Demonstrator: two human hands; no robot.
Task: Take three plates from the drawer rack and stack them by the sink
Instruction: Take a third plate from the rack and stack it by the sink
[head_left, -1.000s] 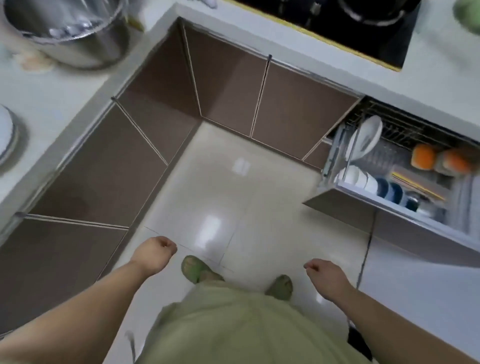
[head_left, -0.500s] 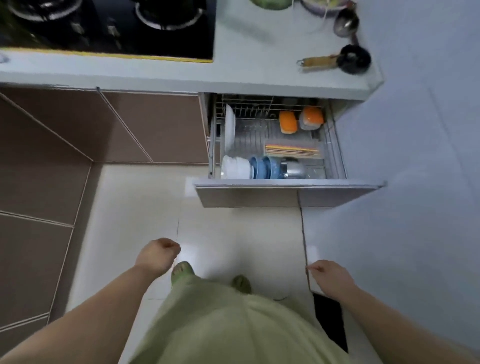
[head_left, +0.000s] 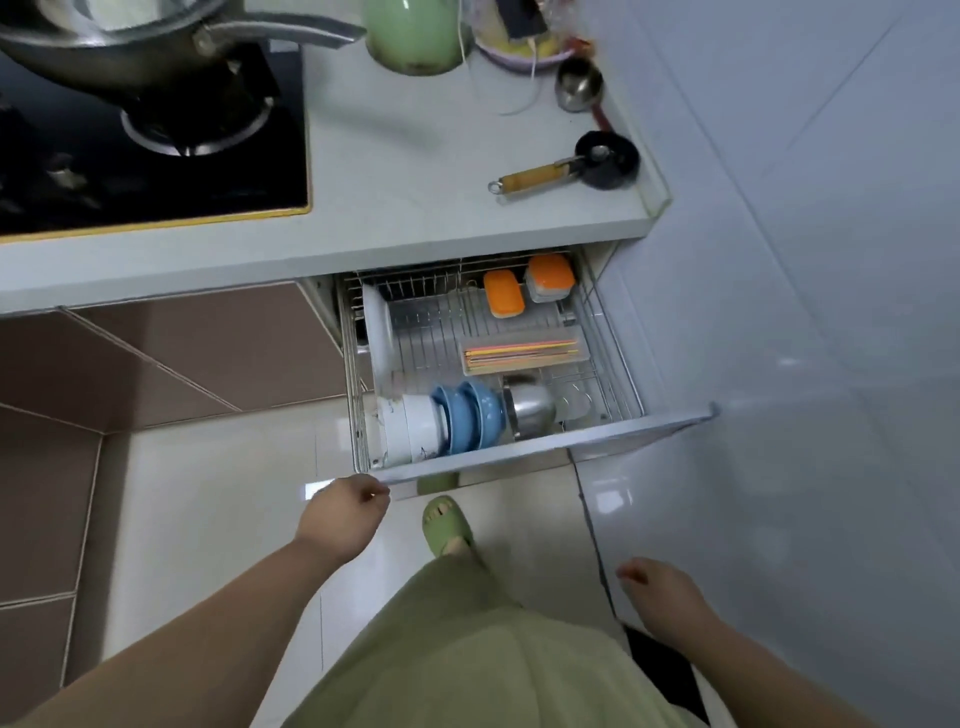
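The drawer rack (head_left: 618, 364) stands pulled open under the counter. A white plate (head_left: 378, 332) stands on edge at its left side. White bowls (head_left: 413, 428), blue bowls (head_left: 475, 415) and a steel cup (head_left: 530, 410) lie in a row at the front. My left hand (head_left: 340, 514) is loosely curled, empty, just below the drawer's front left corner. My right hand (head_left: 660, 587) hangs low at the right, fingers loosely curled, holding nothing. The sink is out of view.
The white counter (head_left: 415, 171) carries a black hob (head_left: 156, 156) with a pan (head_left: 130, 47), a green jar (head_left: 415, 36), a ladle (head_left: 579, 85) and a small black pan (head_left: 605, 158). Orange-lidded boxes (head_left: 524, 288) and a chopstick tray (head_left: 524, 353) sit in the rack. A tiled wall (head_left: 805, 260) is right.
The view has closed in on the open drawer. My left hand has moved up to the drawer's front left corner; the right hand stays low at the side.
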